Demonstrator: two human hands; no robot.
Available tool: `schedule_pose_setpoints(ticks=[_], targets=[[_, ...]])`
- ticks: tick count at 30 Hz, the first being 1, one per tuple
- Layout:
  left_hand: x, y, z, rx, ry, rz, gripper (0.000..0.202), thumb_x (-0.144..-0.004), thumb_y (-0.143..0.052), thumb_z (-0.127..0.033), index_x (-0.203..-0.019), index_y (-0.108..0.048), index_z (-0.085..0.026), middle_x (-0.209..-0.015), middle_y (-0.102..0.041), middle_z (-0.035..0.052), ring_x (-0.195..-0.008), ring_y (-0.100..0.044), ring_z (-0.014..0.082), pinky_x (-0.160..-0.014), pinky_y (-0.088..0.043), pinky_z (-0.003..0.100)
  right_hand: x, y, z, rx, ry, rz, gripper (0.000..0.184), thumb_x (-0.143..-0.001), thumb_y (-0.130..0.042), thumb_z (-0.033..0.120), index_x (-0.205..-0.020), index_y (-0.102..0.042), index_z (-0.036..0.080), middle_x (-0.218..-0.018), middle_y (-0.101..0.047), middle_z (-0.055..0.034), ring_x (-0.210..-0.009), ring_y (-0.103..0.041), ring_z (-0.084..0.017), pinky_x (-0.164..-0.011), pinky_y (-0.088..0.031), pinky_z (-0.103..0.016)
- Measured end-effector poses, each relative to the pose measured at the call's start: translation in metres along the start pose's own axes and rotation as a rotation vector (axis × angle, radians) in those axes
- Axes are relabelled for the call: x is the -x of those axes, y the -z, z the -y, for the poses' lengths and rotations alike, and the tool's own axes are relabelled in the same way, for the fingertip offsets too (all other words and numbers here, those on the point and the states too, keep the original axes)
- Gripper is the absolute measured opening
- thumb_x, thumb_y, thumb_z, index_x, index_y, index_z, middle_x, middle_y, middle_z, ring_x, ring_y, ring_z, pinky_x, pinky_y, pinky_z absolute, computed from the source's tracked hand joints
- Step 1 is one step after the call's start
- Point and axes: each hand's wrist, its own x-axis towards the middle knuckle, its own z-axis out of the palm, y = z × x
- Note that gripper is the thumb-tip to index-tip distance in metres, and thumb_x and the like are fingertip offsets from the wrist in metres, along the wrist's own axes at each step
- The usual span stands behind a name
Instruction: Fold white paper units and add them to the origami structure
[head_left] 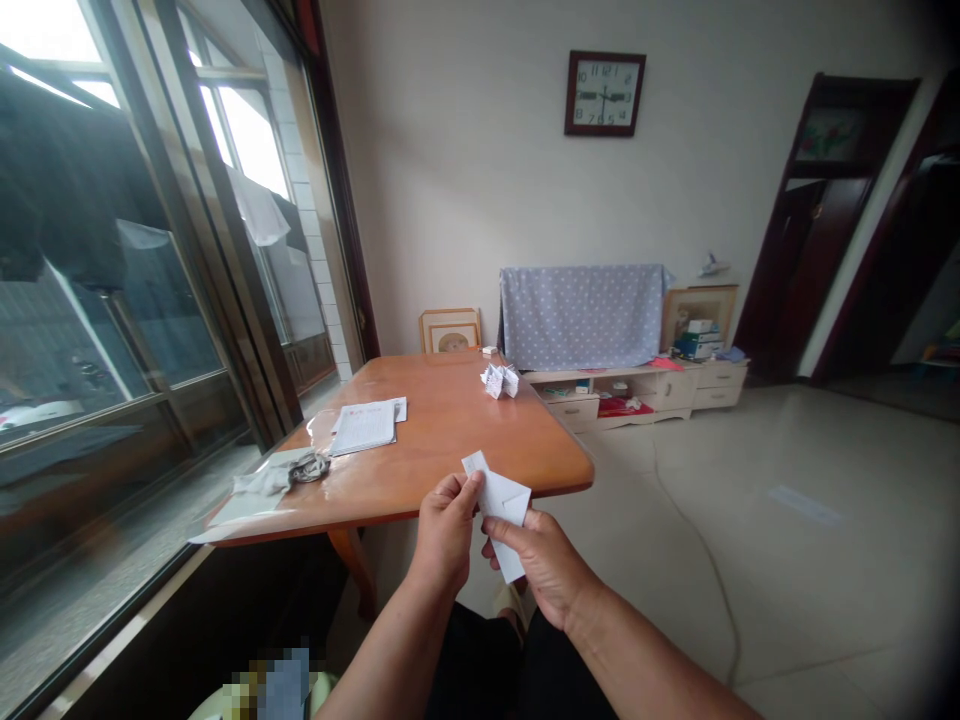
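A folded piece of white paper (504,500) is held in front of me, just past the near edge of the table. My left hand (450,520) pinches its upper left side between thumb and fingers. Lower down on the right, my right hand (544,560) is closed on the same paper, thumb on top. The paper has a triangular flap on its right and a narrow strip running down between my hands. Some of my fingers are hidden behind it. Folded paper pieces with printing (499,380) stand farther back on the table.
On the wooden table (442,420) lie a stack of printed sheets (365,427) and a grey cloth (289,472) at the left. Glass windows (112,250) line the left side. A low cabinet (667,395) and a cloth-covered screen-shaped object (581,318) stand by the far wall.
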Motion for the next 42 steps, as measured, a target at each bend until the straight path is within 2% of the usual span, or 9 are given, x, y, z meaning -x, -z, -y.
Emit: schedule_pose_setpoints(ticks=[4, 7, 12, 16, 21, 23, 28, 37, 42], targets=[[-0.011, 0.011, -0.006, -0.020, -0.107, -0.092, 0.039, -0.074, -0.080, -0.046, -0.066, -0.057, -0.016, -0.057, -0.047, -0.0055, -0.053, -0.041, 0.0070, -0.051, -0.034, 0.019, 0.010, 0.010, -0.013, 0.113, -0.030, 0.055, 0.028, -0.080, -0.072, 0.040, -0.089, -0.072, 0.013, -0.070, -0.070, -0.0060, -0.060, -0.059, -0.014, -0.062, -0.040, -0.027], [-0.015, 0.019, -0.008, -0.030, -0.123, -0.099, 0.040, -0.076, -0.079, -0.047, -0.065, -0.058, -0.016, -0.057, -0.045, -0.0054, -0.054, -0.038, 0.0074, -0.053, -0.032, 0.020, 0.017, 0.018, -0.023, 0.135, -0.055, 0.109, 0.026, -0.081, -0.071, 0.039, -0.081, -0.068, 0.014, -0.071, -0.071, -0.0060, -0.060, -0.059, -0.013, -0.063, -0.041, -0.027], [-0.009, 0.017, -0.009, -0.078, -0.113, -0.093, 0.039, -0.077, -0.078, -0.049, -0.068, -0.060, -0.015, -0.059, -0.046, -0.0050, -0.054, -0.037, 0.0076, -0.052, -0.031, 0.019, 0.018, 0.024, -0.024, 0.090, -0.073, 0.165, 0.038, -0.085, -0.069, 0.049, -0.098, -0.070, 0.013, -0.082, -0.072, -0.0076, -0.071, -0.063, -0.016, -0.064, -0.040, -0.027], [0.001, 0.005, -0.008, -0.126, -0.084, -0.051, 0.039, -0.077, -0.078, -0.049, -0.069, -0.062, -0.014, -0.059, -0.046, -0.0043, -0.057, -0.039, 0.0080, -0.053, -0.033, 0.019, 0.008, 0.022, -0.022, 0.054, -0.018, 0.099, 0.042, -0.084, -0.070, 0.051, -0.105, -0.072, 0.014, -0.080, -0.070, -0.0062, -0.071, -0.062, -0.017, -0.062, -0.038, -0.027], [0.015, -0.002, 0.009, -0.109, 0.019, 0.054, 0.038, -0.080, -0.075, -0.050, -0.078, -0.065, -0.014, -0.063, -0.051, -0.0025, -0.055, -0.043, 0.0088, -0.050, -0.036, 0.020, 0.002, 0.019, -0.024, -0.008, 0.019, -0.005, 0.039, -0.082, -0.074, 0.049, -0.100, -0.073, 0.015, -0.078, -0.067, -0.0051, -0.068, -0.059, -0.016, -0.058, -0.036, -0.026], [0.019, -0.002, 0.018, -0.088, 0.050, 0.086, 0.038, -0.080, -0.075, -0.050, -0.073, -0.060, -0.015, -0.061, -0.048, -0.0037, -0.051, -0.042, 0.0084, -0.047, -0.036, 0.020, 0.003, 0.018, -0.024, -0.008, 0.035, -0.019, 0.041, -0.083, -0.073, 0.052, -0.095, -0.073, 0.013, -0.072, -0.065, -0.0047, -0.065, -0.056, -0.015, -0.056, -0.033, -0.026], [0.017, 0.000, 0.029, -0.036, 0.059, 0.054, 0.041, -0.081, -0.073, -0.052, -0.070, -0.058, -0.016, -0.058, -0.048, -0.0035, -0.047, -0.041, 0.0085, -0.043, -0.035, 0.022, 0.006, 0.015, -0.021, -0.009, 0.045, -0.001, 0.040, -0.083, -0.072, 0.050, -0.098, -0.073, 0.013, -0.068, -0.063, -0.0037, -0.063, -0.054, -0.014, -0.057, -0.034, -0.026], [-0.019, 0.021, -0.001, 0.054, -0.042, -0.093, 0.038, -0.073, -0.082, -0.047, -0.083, -0.069, -0.012, -0.065, -0.052, -0.0021, -0.059, -0.042, 0.0079, -0.055, -0.034, 0.020, 0.026, 0.007, -0.025, 0.034, -0.006, 0.066, 0.032, -0.081, -0.072, 0.045, -0.088, -0.070, 0.013, -0.065, -0.061, -0.0018, -0.060, -0.057, -0.015, -0.057, -0.040, -0.026], [-0.021, 0.025, -0.018, 0.036, -0.089, -0.238, 0.052, -0.072, -0.080, -0.057, -0.096, -0.072, -0.011, -0.081, -0.065, 0.0060, -0.064, -0.052, 0.0109, -0.059, -0.040, 0.022, 0.030, 0.002, -0.021, 0.003, 0.034, 0.061, 0.035, -0.078, -0.075, 0.046, -0.089, -0.069, 0.013, -0.060, -0.059, -0.0008, -0.056, -0.054, -0.015, -0.056, -0.039, -0.026]])
